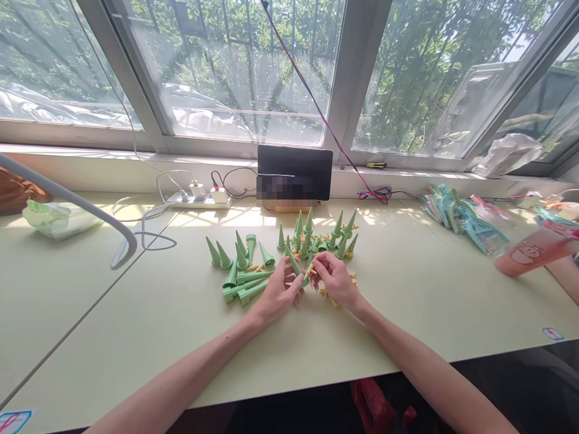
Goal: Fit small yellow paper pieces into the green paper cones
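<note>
Closed around a green plastic spike (293,261), my left hand (279,288) holds it tilted above the table. In the fingertips of my right hand (338,279) is a small yellow plastic valve (310,269), close against the green spike's wide end; whether the two are joined I cannot tell. Several green spikes stand as a group behind my hands, with yellow pieces among them. To the left, more green spikes (242,259) stand upright, and a few long ones (248,286) lie flat. Loose yellow valves (333,296) are partly hidden beneath my right hand.
A dark tablet (295,172) stands at the back of the table (181,337). Left of it lies a power strip (199,202) with cables. At right are packaged items (465,217) and a pink cup (534,250). A grey curved bar (90,208) reaches in from the left.
</note>
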The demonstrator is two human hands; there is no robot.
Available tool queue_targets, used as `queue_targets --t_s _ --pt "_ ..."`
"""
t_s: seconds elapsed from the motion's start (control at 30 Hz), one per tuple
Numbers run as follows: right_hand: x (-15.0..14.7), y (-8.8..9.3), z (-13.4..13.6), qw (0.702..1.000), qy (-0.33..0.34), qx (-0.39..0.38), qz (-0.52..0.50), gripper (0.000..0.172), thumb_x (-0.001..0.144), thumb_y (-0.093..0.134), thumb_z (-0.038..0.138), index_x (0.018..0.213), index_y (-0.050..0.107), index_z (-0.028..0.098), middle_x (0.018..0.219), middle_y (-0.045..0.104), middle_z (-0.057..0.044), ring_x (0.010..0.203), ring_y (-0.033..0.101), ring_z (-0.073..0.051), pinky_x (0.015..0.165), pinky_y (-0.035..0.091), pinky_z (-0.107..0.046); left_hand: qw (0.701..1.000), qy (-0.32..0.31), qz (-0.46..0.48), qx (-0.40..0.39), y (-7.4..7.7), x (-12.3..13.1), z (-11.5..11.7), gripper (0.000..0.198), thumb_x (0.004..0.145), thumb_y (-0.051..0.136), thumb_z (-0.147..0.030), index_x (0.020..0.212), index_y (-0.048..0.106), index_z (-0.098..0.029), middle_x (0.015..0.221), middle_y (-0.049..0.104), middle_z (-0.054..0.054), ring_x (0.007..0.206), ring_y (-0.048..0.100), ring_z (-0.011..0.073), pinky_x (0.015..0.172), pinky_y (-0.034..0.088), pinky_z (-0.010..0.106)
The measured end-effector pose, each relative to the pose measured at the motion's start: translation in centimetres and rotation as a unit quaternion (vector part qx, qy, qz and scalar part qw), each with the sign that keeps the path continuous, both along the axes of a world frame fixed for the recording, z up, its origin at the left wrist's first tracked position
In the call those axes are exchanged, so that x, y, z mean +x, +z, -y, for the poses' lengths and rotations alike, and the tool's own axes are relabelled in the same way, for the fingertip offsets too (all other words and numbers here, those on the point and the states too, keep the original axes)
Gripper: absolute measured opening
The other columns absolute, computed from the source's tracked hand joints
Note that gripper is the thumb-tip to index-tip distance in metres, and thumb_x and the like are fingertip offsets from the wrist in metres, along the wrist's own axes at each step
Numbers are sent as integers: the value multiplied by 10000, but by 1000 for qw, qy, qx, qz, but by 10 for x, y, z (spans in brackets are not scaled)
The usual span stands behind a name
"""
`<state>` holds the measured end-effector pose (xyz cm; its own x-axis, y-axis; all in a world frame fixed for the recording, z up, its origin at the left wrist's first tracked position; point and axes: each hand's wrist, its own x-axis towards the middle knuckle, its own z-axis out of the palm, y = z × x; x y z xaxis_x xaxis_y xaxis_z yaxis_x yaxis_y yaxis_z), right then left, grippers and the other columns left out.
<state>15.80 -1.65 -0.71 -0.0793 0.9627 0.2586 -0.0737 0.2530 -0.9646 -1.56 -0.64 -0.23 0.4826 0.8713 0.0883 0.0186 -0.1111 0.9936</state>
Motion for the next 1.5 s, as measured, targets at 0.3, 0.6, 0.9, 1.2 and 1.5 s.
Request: queue_targets --t_s 0.3,0.6,0.9,1.2,1.5 --pt "1 1 -5 990 -12 -108 -94 348 828 693 499 835 515 200 733 667 -10 590 629 -138 557 534 -280 1000 14 2 -5 0 1 0 393 885 579 -469 1140 418 -217 1152 560 90 694 665 141 450 548 238" --pt "2 2 -4 984 -20 -148 -93 364 753 774 475 841 580 180 687 672 -13 637 666 -159 616 567 -289 1000 28 -7 4 2 0 -1 382 879 587 -488 1091 445 -204 1051 586 62 595 644 120 392 503 218" --pt "4 5 -1 994 -4 -90 -60 269 797 746 409 904 674 173 710 689 -19 631 653 -148 623 561 -292 999 34 0 1 7 0 0 364 896 572 -487 1093 496 -190 895 661 33 439 495 55 391 434 203" --pt "5 6 0 997 -2 -71 -21 266 801 733 433 817 627 190 673 673 -3 558 638 -147 520 525 -273 998 51 0 -24 4 -2 -3 439 877 589 -515 1157 468 -199 934 707 56 427 463 53 372 342 186" --pt "3 6 2 999 -11 -49 9 278 818 715 441 784 594 193 623 625 19 471 572 -115 460 473 -249 998 39 31 -47 3 -1 -4 480 883 579 -522 1223 445 -210 1008 687 61 395 345 12 353 335 187"
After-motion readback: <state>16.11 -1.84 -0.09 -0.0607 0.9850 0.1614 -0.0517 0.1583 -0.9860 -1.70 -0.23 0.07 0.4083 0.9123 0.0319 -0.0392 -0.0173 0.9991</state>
